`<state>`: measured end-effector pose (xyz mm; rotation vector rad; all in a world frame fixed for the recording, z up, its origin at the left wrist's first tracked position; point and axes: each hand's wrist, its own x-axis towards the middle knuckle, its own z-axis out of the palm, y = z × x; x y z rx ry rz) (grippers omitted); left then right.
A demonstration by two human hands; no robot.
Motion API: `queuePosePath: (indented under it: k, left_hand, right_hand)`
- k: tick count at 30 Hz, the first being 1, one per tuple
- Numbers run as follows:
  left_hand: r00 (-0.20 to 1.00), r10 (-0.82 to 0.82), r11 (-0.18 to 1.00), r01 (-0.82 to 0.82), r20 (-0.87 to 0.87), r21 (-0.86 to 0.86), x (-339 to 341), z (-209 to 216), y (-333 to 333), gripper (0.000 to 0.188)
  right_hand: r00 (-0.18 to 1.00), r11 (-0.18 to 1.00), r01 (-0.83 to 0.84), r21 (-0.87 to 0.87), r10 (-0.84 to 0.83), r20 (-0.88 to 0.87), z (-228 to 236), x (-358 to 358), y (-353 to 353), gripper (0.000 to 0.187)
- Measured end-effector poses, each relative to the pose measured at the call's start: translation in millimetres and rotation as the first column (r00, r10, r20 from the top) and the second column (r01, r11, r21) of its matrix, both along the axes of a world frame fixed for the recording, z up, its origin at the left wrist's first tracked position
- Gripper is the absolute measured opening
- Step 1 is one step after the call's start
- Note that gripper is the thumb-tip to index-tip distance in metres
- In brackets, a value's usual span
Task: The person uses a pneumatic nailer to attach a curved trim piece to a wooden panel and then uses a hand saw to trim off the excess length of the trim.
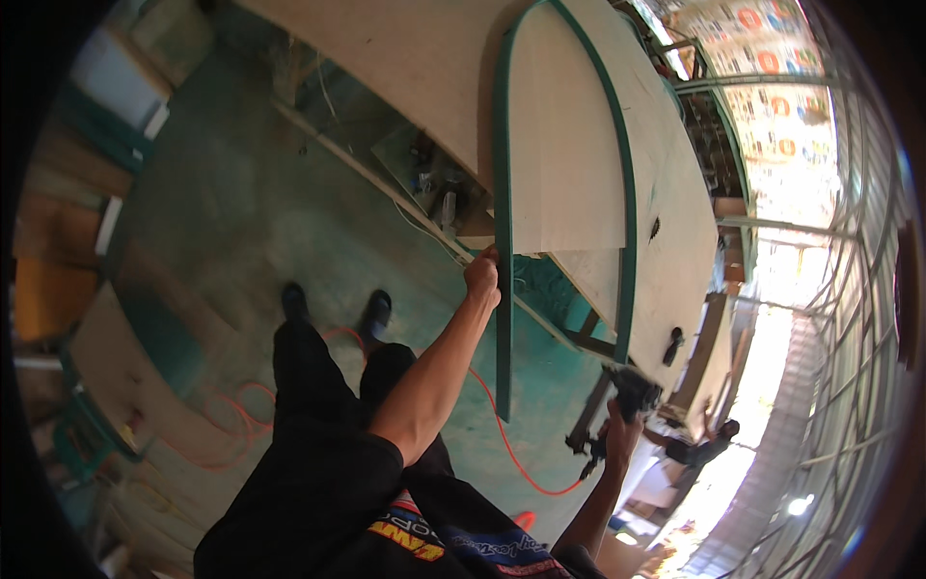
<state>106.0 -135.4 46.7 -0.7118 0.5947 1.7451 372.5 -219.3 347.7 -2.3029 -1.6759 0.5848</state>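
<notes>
An arched frame with dark green edges lies across the workbench, its curved end away from me and its two straight legs reaching toward me past the bench edge. Between the legs shows a pale panel. My left hand is closed around the left leg, by the near end of the panel. To the right, my right hand grips a black nail gun by its handle, just beyond the end of the right leg. An orange-red air hose runs from the gun across the floor.
The pale workbench has a black hand tool and a small dark toothed piece on top. Clutter with a bottle sits beneath it. At the lower right is another person. A board stands at left.
</notes>
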Motion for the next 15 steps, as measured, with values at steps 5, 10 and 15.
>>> queuePosePath:
  k: [5, 10, 15]
  left_hand:
    - [0.997, -0.073, 0.984, 0.073, -0.006, 0.161, -21, -24, 1, 0.025]
    - [0.976, -0.149, 0.975, 0.172, 0.157, -0.143, -11, 14, 3, 0.02]
    - [0.901, -0.432, 0.897, 0.428, -0.019, -0.113, -53, 4, -11, 0.024]
  right_hand:
    - [0.898, 0.896, 0.439, 0.074, -0.436, -0.052, -82, 129, -116, 0.026]
    - [0.666, 0.669, 0.742, 0.038, -0.73, -0.154, -159, 151, -297, 0.038]
    - [0.355, 0.394, 0.896, -0.204, -0.912, -0.206, -210, 57, -368, 0.038]
